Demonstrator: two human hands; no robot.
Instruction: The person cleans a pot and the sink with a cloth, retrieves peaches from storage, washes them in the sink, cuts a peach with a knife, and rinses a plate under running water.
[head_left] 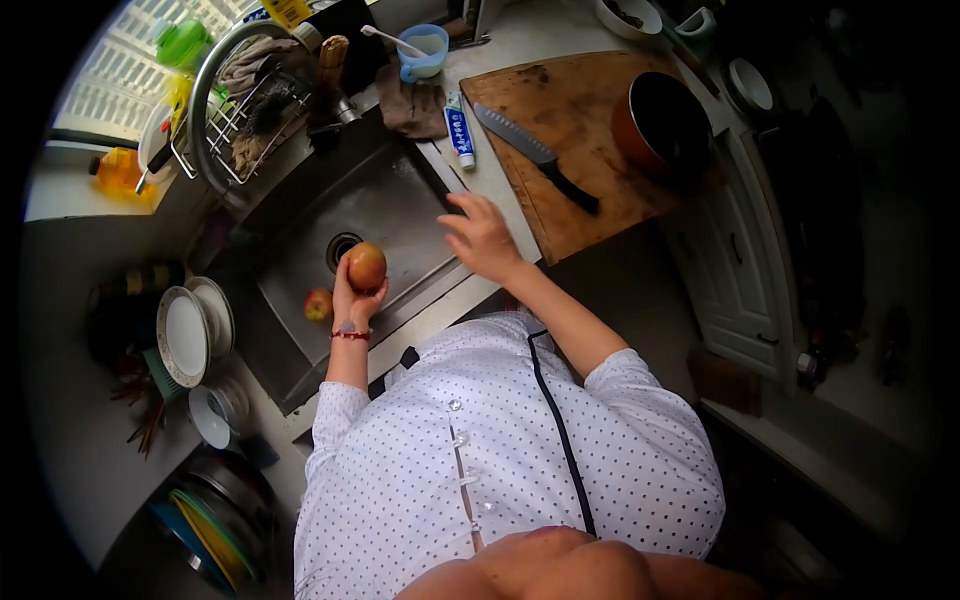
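My left hand point(355, 302) is closed around a red-yellow apple point(367, 266) and holds it over the metal sink point(400, 190), close to the drain point(344, 250). A second, smaller-looking apple point(318, 304) lies in the sink just left of that hand. Over the sink's right rim, my right hand point(482, 236) hangs with its fingers apart and nothing in them. The nearest things to it are the wooden cutting board point(560, 90) and a large kitchen knife point(537, 156) lying on the board, its black handle toward me.
A dark pot point(665, 130) stands on the board's right side. By the sink's far corner are a toothpaste tube point(459, 132), a cloth point(412, 105) and a blue cup point(424, 54) with a toothbrush. The faucet point(205, 110) arches at the left, with plates point(185, 335) racked below.
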